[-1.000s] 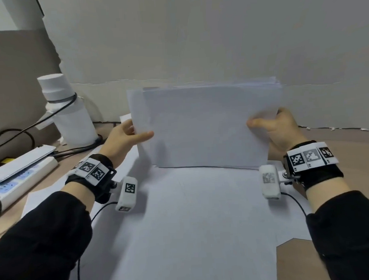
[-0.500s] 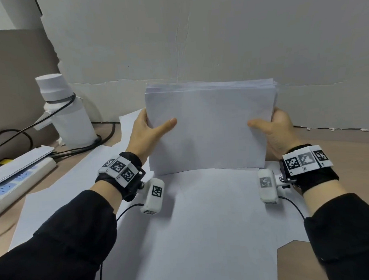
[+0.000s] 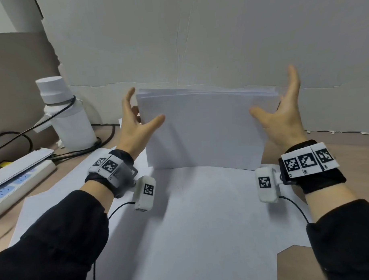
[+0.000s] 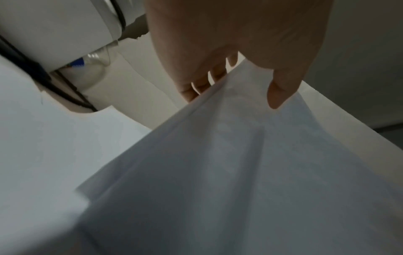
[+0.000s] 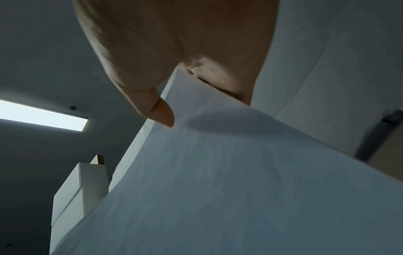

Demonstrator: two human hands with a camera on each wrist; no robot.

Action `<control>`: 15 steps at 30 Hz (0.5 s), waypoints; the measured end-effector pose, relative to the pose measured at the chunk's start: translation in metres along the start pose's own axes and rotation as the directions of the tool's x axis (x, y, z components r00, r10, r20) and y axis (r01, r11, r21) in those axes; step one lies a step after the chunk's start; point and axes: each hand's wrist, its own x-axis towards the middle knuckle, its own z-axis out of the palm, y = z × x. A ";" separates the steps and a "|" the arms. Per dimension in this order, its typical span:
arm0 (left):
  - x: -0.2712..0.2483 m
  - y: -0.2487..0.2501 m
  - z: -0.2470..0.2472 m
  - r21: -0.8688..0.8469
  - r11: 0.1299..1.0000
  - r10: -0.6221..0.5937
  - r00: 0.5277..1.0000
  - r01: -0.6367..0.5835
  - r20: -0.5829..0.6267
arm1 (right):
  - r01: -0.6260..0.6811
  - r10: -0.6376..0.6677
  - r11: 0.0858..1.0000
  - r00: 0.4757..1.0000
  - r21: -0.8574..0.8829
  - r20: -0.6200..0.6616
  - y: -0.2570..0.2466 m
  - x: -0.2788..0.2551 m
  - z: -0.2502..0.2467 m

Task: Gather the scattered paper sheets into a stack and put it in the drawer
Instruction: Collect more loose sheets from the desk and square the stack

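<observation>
A stack of white paper sheets [image 3: 204, 130] stands upright on its long edge on a larger white sheet [image 3: 203, 223] lying on the table. My left hand [image 3: 141, 111] flanks its left side with straight fingers, the thumb [image 4: 281, 93] lying across the front face of the stack [image 4: 240, 172]. At the right side my right hand [image 3: 275, 97] mirrors it, fingers pointing up above the top edge, thumb [image 5: 159, 110] on the front of the stack [image 5: 218, 172]. No drawer is in view.
A white bottle-shaped device [image 3: 67, 114] wrapped by a black cable stands at the back left. In front of it a power strip [image 3: 20, 185] carries a flat white device [image 3: 21, 164]. A white board [image 3: 197, 45] closes off the back. Brown tabletop [image 3: 326, 143] shows at the right.
The left hand slid rightward along the stack, squaring the sheets into a narrower pile. Both hands then loosened from gripping the side edges to straight, spread fingers.
</observation>
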 end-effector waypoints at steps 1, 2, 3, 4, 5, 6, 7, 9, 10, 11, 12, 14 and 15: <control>0.003 0.002 -0.001 0.040 0.998 0.048 0.998 -0.049 0.029 | 0.051 -0.051 0.998 0.998 -0.026 0.026 0.001 0.001 -0.001; 0.008 0.004 -0.001 0.107 0.987 0.114 0.992 -0.119 0.057 | 0.090 -0.085 0.993 0.994 -0.082 0.065 0.001 0.002 -0.001; 0.009 0.008 0.002 0.197 0.962 0.174 0.981 -0.187 0.081 | 0.115 -0.100 0.980 0.990 -0.161 0.100 0.002 0.002 0.001; 0.010 0.011 0.005 0.286 0.927 0.222 0.970 -0.241 0.099 | 0.128 -0.106 0.962 0.989 -0.240 0.103 0.002 0.003 0.002; 0.011 0.011 0.007 0.342 0.901 0.246 0.964 -0.267 0.106 | 0.122 -0.104 0.947 0.992 -0.298 0.079 0.003 0.002 0.003; 0.013 0.011 0.007 0.365 0.889 0.256 0.961 -0.277 0.106 | 0.106 -0.098 0.939 0.994 -0.327 0.040 0.005 0.003 0.004; 0.013 0.011 0.007 0.385 0.881 0.257 0.962 -0.273 0.095 | 0.087 -0.093 0.939 0.996 -0.333 -0.003 0.008 0.004 0.003; 0.014 0.011 0.002 0.407 0.875 0.257 0.964 -0.262 0.068 | 0.041 -0.061 0.951 0.997 -0.306 -0.054 0.010 0.006 0.002; 0.014 0.013 0.000 0.393 0.886 0.244 0.968 -0.246 0.056 | 0.015 -0.034 0.961 0.997 -0.276 -0.064 0.008 0.007 0.001; 0.014 0.015 -0.002 0.344 0.913 0.221 0.974 -0.221 0.039 | -0.018 0.001 0.975 0.997 -0.220 -0.078 0.007 0.006 0.001; 0.014 0.016 -0.003 0.254 0.951 0.175 0.984 -0.174 0.020 | -0.062 0.051 0.989 0.995 -0.137 -0.085 0.006 0.004 0.001; 0.011 0.014 -0.006 0.039 0.999 0.016 1.000 -0.017 0.012 | -0.217 0.220 0.975 0.972 0.043 -0.077 0.011 0.002 0.006; 0.010 0.010 -0.006 -0.057 0.994 -0.086 0.996 0.088 0.035 | -0.314 0.322 0.940 0.945 0.135 -0.048 0.015 0.000 0.009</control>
